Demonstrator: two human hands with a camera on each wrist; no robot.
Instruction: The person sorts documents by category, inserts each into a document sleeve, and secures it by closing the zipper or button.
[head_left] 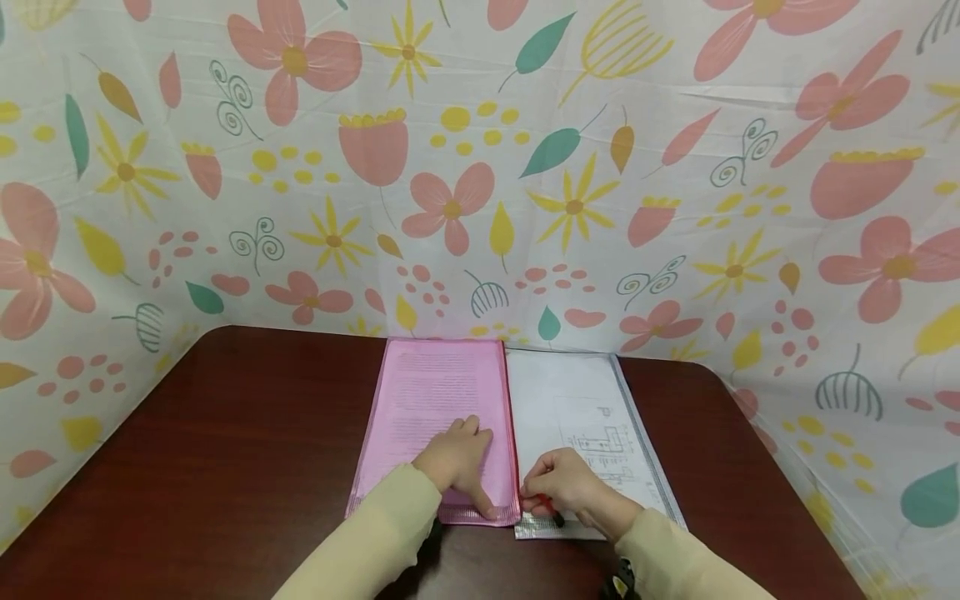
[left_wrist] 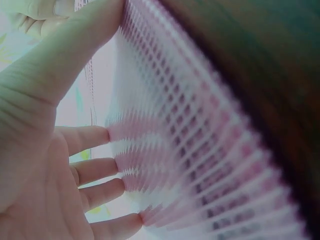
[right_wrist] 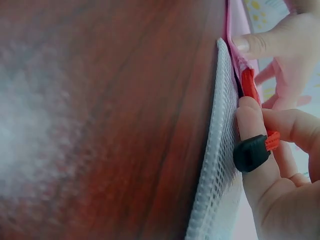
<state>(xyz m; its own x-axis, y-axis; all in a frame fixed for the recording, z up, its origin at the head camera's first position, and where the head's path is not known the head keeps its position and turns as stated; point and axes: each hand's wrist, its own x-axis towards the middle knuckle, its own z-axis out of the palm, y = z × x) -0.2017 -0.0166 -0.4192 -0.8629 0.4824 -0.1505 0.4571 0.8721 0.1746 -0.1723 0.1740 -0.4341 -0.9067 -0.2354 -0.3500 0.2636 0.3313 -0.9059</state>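
Note:
A pink mesh zip pouch (head_left: 420, 392) with a printed sheet inside lies on the table, red zipper along its right edge. My left hand (head_left: 457, 458) rests on its lower right part, fingers spread and thumb near the bottom edge. At that pouch's lower right corner, my right hand (head_left: 566, 483) pinches the zipper end between thumb and fingers. A red cord pull with a black tip (right_wrist: 251, 153) hangs across the right thumb. Beneath the right hand lies a whitish-grey mesh pouch (head_left: 555, 383) holding a sheet with line drawings.
The dark brown wooden table (head_left: 187, 442) extends to both sides of the pouches. Behind it hangs a white curtain (head_left: 450, 283) with pink, yellow and green flower prints, which also runs along both sides. The two pouches lie side by side, close together.

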